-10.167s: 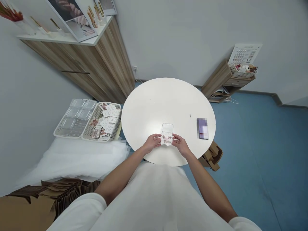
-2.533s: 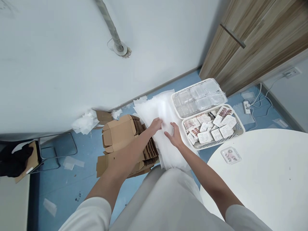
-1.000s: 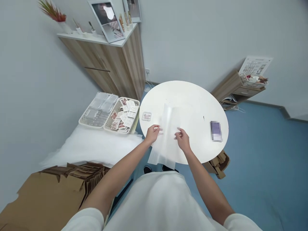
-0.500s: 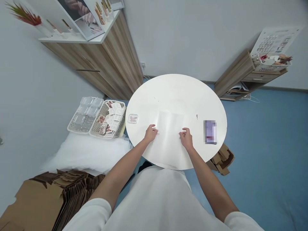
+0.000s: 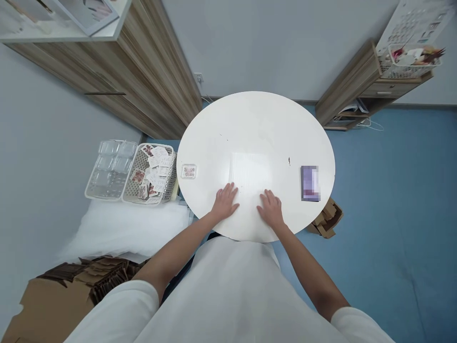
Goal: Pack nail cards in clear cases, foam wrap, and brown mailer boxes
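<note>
A thin, whitish see-through sheet [image 5: 250, 167] lies on the round white table [image 5: 257, 114], its far edge straight and its near part hard to tell from the tabletop. My left hand [image 5: 224, 202] rests palm down near the sheet's left side, fingers spread. On the right side my right hand [image 5: 270, 209] also lies flat with its fingers apart. Neither hand grips anything. A small clear plastic case [image 5: 188, 171] with pinkish contents sits at the table's left edge. Toward the right edge is a purple, pixelated rectangular item [image 5: 310, 183].
Left of the table stand a white basket of printed cards [image 5: 170, 188] and a tray of clear plastic boxes [image 5: 94, 193]. White soft sheets [image 5: 124, 226] and stacked flat cardboard [image 5: 53, 305] lie nearer me. An open cardboard box [image 5: 326, 219] is on the floor at right.
My hands have gone from pinching the sheet's two sides, with it slightly raised, to lying flat with fingers spread. The sheet now lies flatter. The camera view has shifted slightly.
</note>
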### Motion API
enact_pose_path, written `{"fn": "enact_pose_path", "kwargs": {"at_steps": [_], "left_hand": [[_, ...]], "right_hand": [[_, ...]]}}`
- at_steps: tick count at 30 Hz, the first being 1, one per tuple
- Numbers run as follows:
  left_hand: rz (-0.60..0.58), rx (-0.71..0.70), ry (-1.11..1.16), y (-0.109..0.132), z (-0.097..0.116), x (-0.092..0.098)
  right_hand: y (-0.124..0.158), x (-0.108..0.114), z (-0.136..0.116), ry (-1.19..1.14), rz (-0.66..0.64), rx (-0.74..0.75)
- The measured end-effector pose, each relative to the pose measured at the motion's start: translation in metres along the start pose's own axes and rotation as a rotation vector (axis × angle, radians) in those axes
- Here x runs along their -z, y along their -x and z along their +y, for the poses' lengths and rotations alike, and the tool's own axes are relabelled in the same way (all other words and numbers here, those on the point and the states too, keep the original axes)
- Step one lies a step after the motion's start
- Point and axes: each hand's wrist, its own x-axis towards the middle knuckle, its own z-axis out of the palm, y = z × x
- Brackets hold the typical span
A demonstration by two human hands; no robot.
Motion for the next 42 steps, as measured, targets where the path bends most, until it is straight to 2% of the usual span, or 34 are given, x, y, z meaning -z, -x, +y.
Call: {"fn": "enact_pose_path", "kwargs": {"at_steps": [2,5,12,20,27,31,35,37,39,42], "left_hand": [[-0.088,-0.113,-0.094,0.015,0.001,-0.006],[-0.141,-0.138,-0.186,0.022,-0.005,-0.013],[-0.179,-0.134,-0.181,0.003,-0.021,-0.012],[-0.147,-0.102,-0.056,0.010,-0.022,-0.013],[-0.016,-0.043,0.075,0.022,-0.037,-0.007],[0.035,0.127,0.136,0.035,-0.068,0.003],[0.207,0.353,0.248,0.047,-0.123,0.016],[0.269,0.423,0.302,0.049,-0.148,0.025],[0.284,0.468,0.348,0.047,-0.168,0.034],[0.302,0.514,0.420,0.038,-0.184,0.047]], "right_hand": [[0.016,-0.006,-0.009,0.046,-0.050,0.033],[0.025,-0.012,-0.016,0.099,-0.076,-0.019],[0.008,-0.004,-0.013,0.114,-0.142,-0.068],[0.009,0.001,-0.017,0.049,-0.144,-0.104],[0.016,0.004,-0.033,0.025,-0.066,-0.131],[-0.005,-0.001,-0.063,-0.066,-0.015,-0.058],[-0.046,-0.015,-0.109,-0.264,-0.071,-0.028],[-0.067,-0.025,-0.133,-0.342,-0.124,-0.067],[-0.086,-0.035,-0.155,-0.366,-0.151,-0.121],[-0.111,-0.046,-0.182,-0.369,-0.146,-0.170]]}}
